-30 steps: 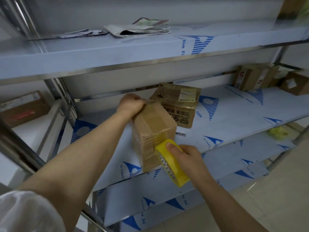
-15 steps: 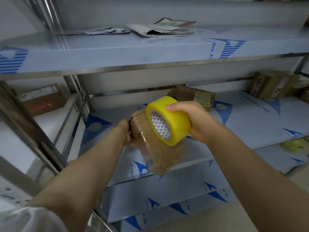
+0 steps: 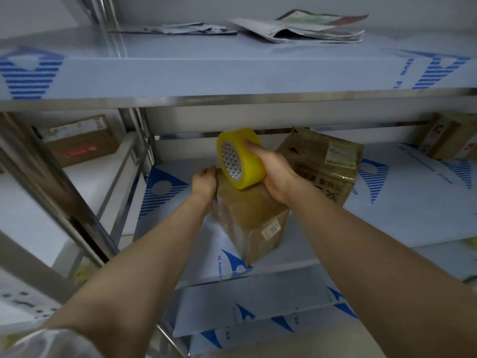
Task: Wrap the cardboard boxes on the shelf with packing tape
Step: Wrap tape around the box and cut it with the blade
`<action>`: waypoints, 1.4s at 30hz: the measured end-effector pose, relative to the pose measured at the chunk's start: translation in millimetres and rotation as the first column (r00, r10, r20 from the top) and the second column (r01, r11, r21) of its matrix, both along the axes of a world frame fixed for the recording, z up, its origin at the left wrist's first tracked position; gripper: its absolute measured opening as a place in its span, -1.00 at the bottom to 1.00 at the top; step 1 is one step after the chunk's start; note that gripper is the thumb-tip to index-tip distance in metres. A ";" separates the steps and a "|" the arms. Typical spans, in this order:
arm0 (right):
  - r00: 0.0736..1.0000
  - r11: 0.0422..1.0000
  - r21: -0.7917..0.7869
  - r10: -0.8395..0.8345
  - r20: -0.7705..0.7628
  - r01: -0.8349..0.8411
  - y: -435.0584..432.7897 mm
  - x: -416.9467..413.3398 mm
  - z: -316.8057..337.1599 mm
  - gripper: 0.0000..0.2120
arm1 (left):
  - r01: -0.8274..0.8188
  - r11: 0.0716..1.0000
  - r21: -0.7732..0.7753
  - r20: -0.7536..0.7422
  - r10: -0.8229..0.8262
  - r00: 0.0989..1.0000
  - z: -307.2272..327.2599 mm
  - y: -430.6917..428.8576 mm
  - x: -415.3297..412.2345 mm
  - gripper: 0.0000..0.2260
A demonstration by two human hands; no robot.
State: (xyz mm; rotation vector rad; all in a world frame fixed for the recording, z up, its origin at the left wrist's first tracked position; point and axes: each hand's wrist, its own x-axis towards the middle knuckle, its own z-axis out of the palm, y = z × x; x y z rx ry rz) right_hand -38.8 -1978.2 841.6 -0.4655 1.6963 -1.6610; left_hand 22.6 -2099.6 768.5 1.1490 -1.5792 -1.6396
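Note:
A small brown cardboard box (image 3: 254,218), shiny with clear tape, rests tilted on the middle shelf (image 3: 413,218) near its front edge. My left hand (image 3: 205,180) grips the box's far left top corner. My right hand (image 3: 273,169) holds a yellow roll of packing tape (image 3: 238,157) upright over the box's top, its lower rim touching the box. Behind it to the right stands a larger, worn cardboard box (image 3: 322,161) with a pale label.
Folded newspapers (image 3: 302,29) lie on the top shelf. More cardboard boxes sit at the far right (image 3: 449,138) and on a neighbouring shelf at the left (image 3: 80,140). A steel upright (image 3: 139,135) stands left of my hands. Lower shelves show below.
The tape roll went from the box's lower front, up over it, to its far top. The box now rests lower on the shelf, with my left hand still on its corner.

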 end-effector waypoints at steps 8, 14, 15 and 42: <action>0.985 0.997 0.067 -0.020 -0.168 0.032 24.5 13.2 13.0 -0.70 | 0.003 0.986 -0.164 0.188 0.028 0.982 0.2 -0.2 -10.1 -0.66; 0.988 0.993 0.111 -0.009 -0.153 0.027 94.5 41.1 43.0 -0.76 | 0.048 0.960 -0.277 0.279 0.033 0.960 1.3 0.9 -12.0 -0.66; 0.985 0.990 0.142 -0.002 -0.173 0.027 106.4 45.7 44.0 -0.77 | 0.063 0.953 -0.296 0.292 0.027 0.956 2.2 1.7 -12.8 -0.67; 0.939 0.968 0.134 -0.165 -0.303 0.213 140.7 70.3 -73.5 -0.63 | 0.509 0.677 -0.531 0.687 -0.009 0.727 39.4 17.6 -42.1 -0.53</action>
